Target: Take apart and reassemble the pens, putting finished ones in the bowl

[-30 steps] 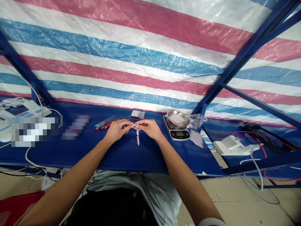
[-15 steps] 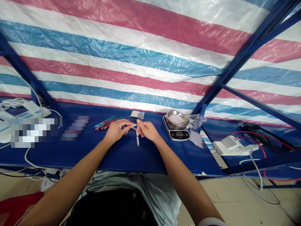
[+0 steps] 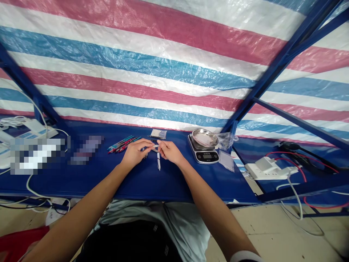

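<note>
My left hand [image 3: 136,151] and my right hand [image 3: 169,151] meet over the middle of the blue table. Both are closed, fingertips pinching the two ends of a small, slim white pen part [image 3: 156,146]; its exact shape is too small to tell. Just below my right fingers a white pen barrel [image 3: 159,162] lies on the tabletop, pointing toward me. Left of my left hand is a pile of blue, red and dark pens [image 3: 123,144]. Behind my hands, a clear bag with pale contents [image 3: 158,134] lies near some thin dark pieces partly hidden by my fingers.
A digital kitchen scale [image 3: 206,156] with a steel bowl [image 3: 205,137] stands to the right, plastic bags [image 3: 227,160] beside it. Farther right are a white power strip [image 3: 268,168] and cables. White devices [image 3: 38,129] with cords are at the left. A striped tarp [image 3: 152,83] hangs behind.
The view has shifted slightly. Both hands keep their pinch on the small white part, with hardly any movement.
</note>
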The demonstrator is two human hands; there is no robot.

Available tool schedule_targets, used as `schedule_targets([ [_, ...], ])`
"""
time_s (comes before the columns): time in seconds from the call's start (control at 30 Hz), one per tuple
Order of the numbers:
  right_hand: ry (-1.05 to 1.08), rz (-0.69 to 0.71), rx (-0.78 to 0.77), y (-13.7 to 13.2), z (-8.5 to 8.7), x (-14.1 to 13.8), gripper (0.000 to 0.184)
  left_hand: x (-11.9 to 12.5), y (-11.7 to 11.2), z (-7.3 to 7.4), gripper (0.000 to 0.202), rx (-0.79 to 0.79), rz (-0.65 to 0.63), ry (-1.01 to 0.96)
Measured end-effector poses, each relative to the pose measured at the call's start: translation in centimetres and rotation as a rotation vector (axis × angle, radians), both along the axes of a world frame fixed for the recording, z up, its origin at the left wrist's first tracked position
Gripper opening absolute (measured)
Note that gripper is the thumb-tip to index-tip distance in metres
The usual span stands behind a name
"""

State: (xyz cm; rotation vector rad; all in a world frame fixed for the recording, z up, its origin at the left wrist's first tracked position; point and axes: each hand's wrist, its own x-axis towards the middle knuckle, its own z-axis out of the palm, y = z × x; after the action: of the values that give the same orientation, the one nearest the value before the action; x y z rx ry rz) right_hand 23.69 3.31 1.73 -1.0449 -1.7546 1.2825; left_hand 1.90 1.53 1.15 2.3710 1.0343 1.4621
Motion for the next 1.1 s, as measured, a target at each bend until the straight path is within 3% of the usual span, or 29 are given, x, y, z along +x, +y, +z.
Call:
schedule_targets([
  [0.23, -0.048, 0.001, 0.169, -0.4, 0.6, 0.2, 0.054, 0.0, 0.0, 0.2, 0.016, -0.006, 0.027, -0.048],
  [0.4, 0.059, 0.051, -0.092, -0.4, 0.6, -0.3, 0.06, 0.4, -0.4, 0.5, 0.015, 0.057, 0.012, -0.019],
  [0.47, 0.073, 0.049, -0.127, -0.2, 0.5, -0.2, 0.061, 0.5, -0.3, 0.6, 0.016, 0.044, 0.001, -0.005],
  [0.63, -0.05, -0.106, 0.096, 0.5, 0.1, 0.9, 0.058, -0.3, 0.1, 0.7, 0.043, -0.058, 0.104, 0.039],
  [0.73, -0.139, -0.15, 0.238, 0.7, 0.1, 1.2, 0.053, -0.8, 0.2, 0.9, 0.049, -0.141, 0.154, 0.028],
  [0.97, -0.08, -0.004, 0.246, 0.1, 0.3, 0.5, 0.049, -1.1, 0.5, 0.3, 0.041, -0.457, -0.032, -0.032],
  [1.1, -0.056, -0.009, 0.16, 0.0, 0.3, 0.3, 0.055, -1.1, 0.5, 0.1, 0.037, -0.386, -0.056, -0.062],
])
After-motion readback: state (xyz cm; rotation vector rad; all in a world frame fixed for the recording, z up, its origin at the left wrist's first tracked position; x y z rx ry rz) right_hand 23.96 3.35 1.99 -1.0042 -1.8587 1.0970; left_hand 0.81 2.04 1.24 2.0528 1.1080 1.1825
